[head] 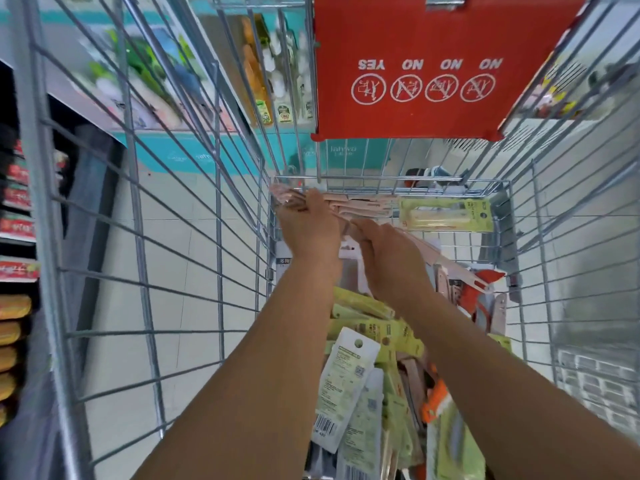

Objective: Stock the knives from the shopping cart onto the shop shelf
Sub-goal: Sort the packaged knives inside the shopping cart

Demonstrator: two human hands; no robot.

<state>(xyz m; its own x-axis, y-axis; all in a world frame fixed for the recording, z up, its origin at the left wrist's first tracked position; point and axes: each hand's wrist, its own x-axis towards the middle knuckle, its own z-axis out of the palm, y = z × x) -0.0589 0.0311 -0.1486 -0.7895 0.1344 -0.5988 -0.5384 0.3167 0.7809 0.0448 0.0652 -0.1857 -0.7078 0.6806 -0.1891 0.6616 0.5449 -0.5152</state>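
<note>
I look down into a wire shopping cart (214, 237) full of packaged knives. My left hand (311, 226) grips a bundle of pink knife packs (360, 206) at the cart's far end. My right hand (391, 261) lies beside it with fingers curled on another pink knife pack (446, 263). A yellow-green knife pack (446, 214) stands against the far wall. Green, white and orange knife packs (367, 375) are heaped nearer me, under my forearms.
The cart's red child-seat flap (415, 64) hangs above the far end. Shop shelves with goods (15, 202) stand at the left edge, and blurred shelves (145, 74) show through the wires ahead. White floor tiles (180, 258) lie below.
</note>
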